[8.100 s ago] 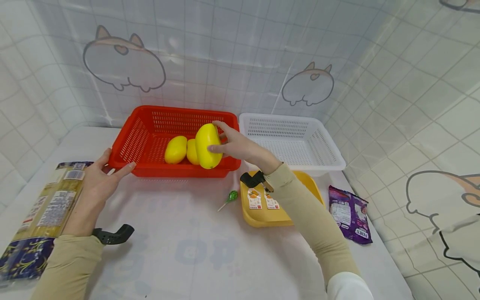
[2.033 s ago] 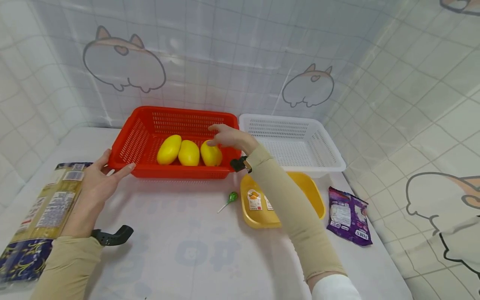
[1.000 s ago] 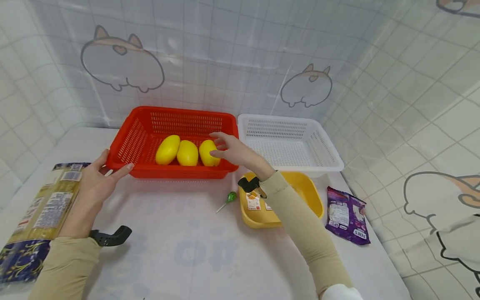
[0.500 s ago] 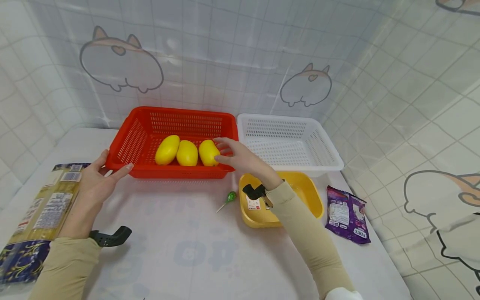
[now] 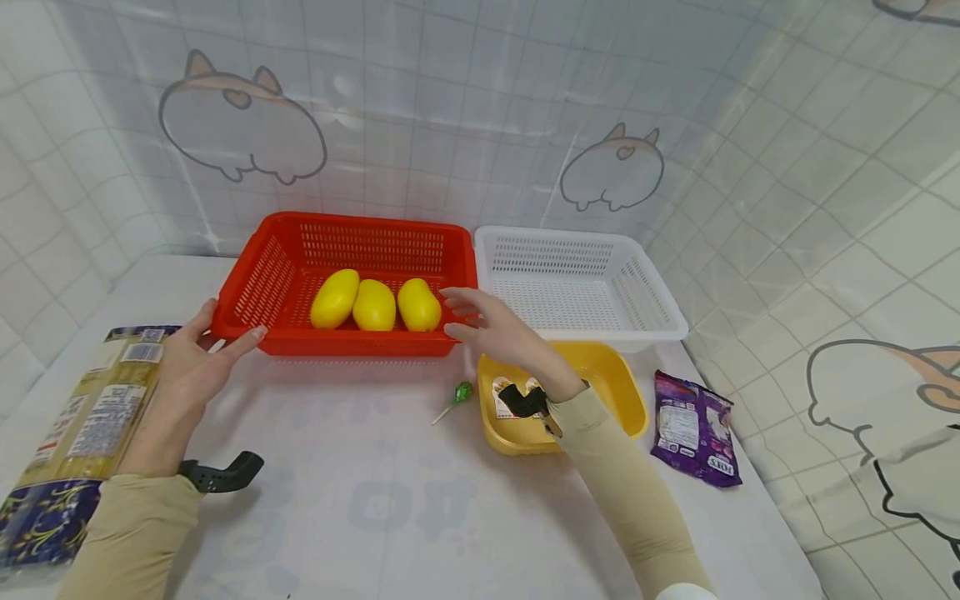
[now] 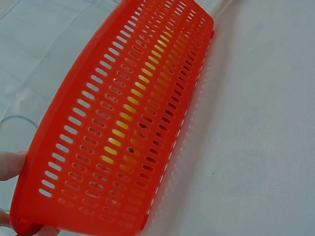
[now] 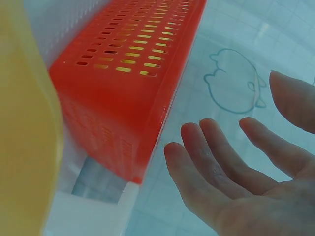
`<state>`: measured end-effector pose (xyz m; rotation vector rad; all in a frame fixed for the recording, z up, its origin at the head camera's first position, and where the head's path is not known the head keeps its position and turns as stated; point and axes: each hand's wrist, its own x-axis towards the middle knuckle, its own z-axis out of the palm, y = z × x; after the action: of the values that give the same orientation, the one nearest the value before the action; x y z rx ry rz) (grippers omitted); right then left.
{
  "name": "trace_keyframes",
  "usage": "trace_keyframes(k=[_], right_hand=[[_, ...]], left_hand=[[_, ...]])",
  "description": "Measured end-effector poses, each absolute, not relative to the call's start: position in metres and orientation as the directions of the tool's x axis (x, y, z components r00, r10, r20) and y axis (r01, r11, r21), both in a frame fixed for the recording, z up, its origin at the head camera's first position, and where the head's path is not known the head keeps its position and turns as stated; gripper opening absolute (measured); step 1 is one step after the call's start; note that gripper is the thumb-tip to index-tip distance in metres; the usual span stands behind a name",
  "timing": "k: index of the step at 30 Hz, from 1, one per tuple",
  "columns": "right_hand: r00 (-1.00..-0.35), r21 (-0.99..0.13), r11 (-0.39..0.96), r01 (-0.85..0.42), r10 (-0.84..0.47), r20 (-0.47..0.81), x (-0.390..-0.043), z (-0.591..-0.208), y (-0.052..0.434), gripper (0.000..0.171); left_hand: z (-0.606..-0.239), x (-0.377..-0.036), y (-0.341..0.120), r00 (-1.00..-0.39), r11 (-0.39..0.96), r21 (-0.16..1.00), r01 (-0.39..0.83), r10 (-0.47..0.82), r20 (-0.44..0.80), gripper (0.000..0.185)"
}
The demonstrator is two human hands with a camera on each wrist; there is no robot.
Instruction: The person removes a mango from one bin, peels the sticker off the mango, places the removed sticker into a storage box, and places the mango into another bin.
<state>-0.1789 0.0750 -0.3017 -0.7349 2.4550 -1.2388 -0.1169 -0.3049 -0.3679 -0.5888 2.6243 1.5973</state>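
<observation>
A noodle packet (image 5: 82, 433) is lying at the far left as your left hand (image 5: 191, 358) is gripping the near-left corner of the red basket (image 5: 277, 333), thumb and fingers curled on the rim. Three yellow mangoes (image 5: 375, 304) are sitting side by side inside. Your right hand (image 5: 491, 329) is hovering open and empty at the basket's right corner, above the yellow tray (image 5: 622, 392), beside the white basket (image 5: 652, 325).

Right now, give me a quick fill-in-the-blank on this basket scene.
1. The red basket holds ____ yellow fruits.
2. The left hand grips the red basket's ____ corner.
3. The white basket is ____.
4. The right hand holds ____.

Missing words: three; near left; empty; nothing
</observation>
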Motion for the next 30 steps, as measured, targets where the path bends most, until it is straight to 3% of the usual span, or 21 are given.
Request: trace_keyframes(k=[15,30], right_hand=[[-0.853,-0.805,0.471,-0.361,-0.515,0.082,-0.148,-0.317,0.114,0.051],[-0.897,-0.767,0.519,-0.378,-0.408,0.167,-0.140,-0.322,0.158,0.049]], left_hand=[[-0.368,-0.116,-0.304,-0.932,0.391,0.866,-0.312,-0.302,-0.200,0.096],[-0.369,-0.117,-0.304,-0.930,0.407,0.855,-0.321,-0.307,-0.203,0.098]])
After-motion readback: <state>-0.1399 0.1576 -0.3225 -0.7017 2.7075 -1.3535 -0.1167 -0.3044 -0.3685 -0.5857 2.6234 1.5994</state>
